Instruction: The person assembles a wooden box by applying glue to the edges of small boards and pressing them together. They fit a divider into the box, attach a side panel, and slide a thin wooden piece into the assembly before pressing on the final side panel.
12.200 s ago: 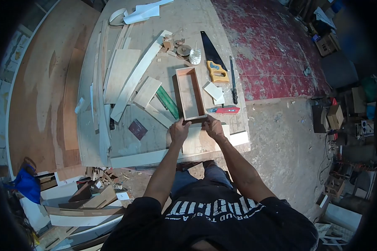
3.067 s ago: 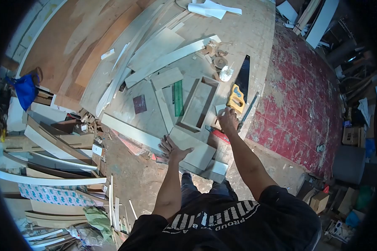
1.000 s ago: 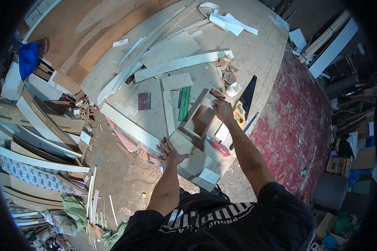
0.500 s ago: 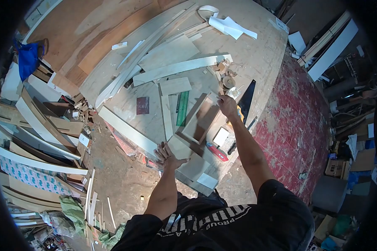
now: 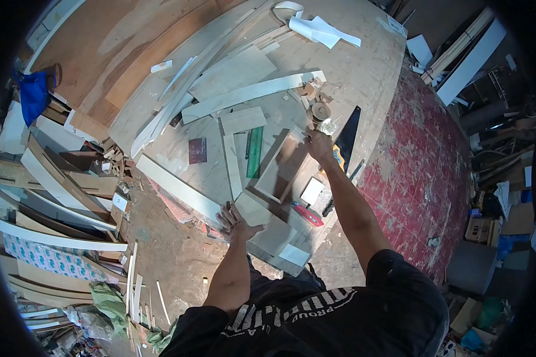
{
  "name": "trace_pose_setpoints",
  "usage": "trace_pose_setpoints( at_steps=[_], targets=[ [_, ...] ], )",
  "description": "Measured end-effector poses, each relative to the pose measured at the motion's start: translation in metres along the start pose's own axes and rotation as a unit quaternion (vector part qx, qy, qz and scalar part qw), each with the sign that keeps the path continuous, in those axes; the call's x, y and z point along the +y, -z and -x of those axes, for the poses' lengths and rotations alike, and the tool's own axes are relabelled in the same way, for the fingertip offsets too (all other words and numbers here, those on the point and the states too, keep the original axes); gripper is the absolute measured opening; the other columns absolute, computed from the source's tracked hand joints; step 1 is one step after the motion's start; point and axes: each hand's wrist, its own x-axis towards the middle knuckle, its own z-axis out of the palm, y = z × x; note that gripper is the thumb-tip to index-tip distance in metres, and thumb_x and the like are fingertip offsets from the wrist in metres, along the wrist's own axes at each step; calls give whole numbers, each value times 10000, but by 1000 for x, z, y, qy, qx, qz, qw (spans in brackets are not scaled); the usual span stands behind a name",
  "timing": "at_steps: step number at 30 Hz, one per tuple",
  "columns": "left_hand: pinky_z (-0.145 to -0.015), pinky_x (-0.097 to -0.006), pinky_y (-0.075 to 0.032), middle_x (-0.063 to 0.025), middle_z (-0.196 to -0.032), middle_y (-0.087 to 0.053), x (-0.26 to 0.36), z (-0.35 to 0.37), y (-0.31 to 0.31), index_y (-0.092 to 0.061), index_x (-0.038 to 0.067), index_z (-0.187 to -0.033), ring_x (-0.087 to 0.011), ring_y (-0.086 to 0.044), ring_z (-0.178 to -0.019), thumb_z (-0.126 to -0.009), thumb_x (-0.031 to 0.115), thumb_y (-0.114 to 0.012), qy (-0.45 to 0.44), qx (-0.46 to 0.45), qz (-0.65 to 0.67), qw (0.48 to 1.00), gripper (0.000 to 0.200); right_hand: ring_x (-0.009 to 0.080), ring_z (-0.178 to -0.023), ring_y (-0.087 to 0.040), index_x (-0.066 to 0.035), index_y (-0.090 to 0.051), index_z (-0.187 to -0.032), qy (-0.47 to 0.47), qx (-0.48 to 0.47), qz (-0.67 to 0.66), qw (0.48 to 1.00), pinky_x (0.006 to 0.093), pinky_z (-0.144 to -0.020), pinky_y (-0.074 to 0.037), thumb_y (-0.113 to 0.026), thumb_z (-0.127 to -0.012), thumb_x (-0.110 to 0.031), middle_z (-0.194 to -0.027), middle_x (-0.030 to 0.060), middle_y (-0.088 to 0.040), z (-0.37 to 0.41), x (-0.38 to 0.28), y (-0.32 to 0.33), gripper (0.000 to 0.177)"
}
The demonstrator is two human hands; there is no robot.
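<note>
My left hand (image 5: 238, 224) lies with fingers spread on a pale flat board (image 5: 257, 209) at the near edge of the bench. At the far right corner of an open-topped wooden box (image 5: 272, 172), my right hand (image 5: 320, 146) is closed, its fingers curled by the box's end wall. What those fingers grip is hidden. Left of the box lie a green strip (image 5: 254, 153) and a narrow wood strip (image 5: 231, 166). A red-handled tool (image 5: 307, 214) and a small white block (image 5: 311, 191) rest to its right.
A handsaw (image 5: 348, 135) lies beyond my right forearm. Rolls of tape (image 5: 320, 110) stand past my right hand. Farther back are long boards (image 5: 253, 96) and white paper (image 5: 324, 31). A dark red square (image 5: 198, 151) lies left. Curved offcuts (image 5: 53, 178) are stacked at far left.
The whole view has shifted slightly, so the bench sits a little more to the left and higher. Both hands keep nearly the same places by the board and the box.
</note>
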Motion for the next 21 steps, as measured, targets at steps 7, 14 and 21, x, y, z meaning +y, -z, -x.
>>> trace_pose_setpoints(
  at_steps=[7, 14, 21],
  targets=[
    [-1096, -690, -54, -117, -1548, 301, 0, -5, -4, 222, 186, -1496, -394, 272, -1413, -502, 661, -833, 8, 0, -14, 1000, 1525, 375, -811, -661, -58, -678, -1019, -3, 42, -66, 997, 434, -738, -528, -640, -819, -134, -871, 194, -677, 2, 5, 15, 217],
    [-1086, -701, -61, -109, -1552, 295, 1, -2, -2, 237, 188, -1490, -390, 264, -1417, -493, 673, -829, 10, -4, -6, 1000, 1539, 353, -780, -667, -39, -666, -1028, -202, 26, -61, 977, 402, -701, -519, -641, -837, -124, -846, 192, -674, 126, 82, 3, 211],
    [-1066, -723, -47, -124, -1544, 304, -2, -8, -8, 249, 175, -1483, -392, 295, -1403, -482, 653, -847, 1, 17, 1, 1000, 1560, 344, -957, -649, -86, -575, -1172, -352, -52, 47, 933, 470, -845, -503, -676, -840, -347, -1110, 152, -644, 166, 6, 8, 434]
  ],
)
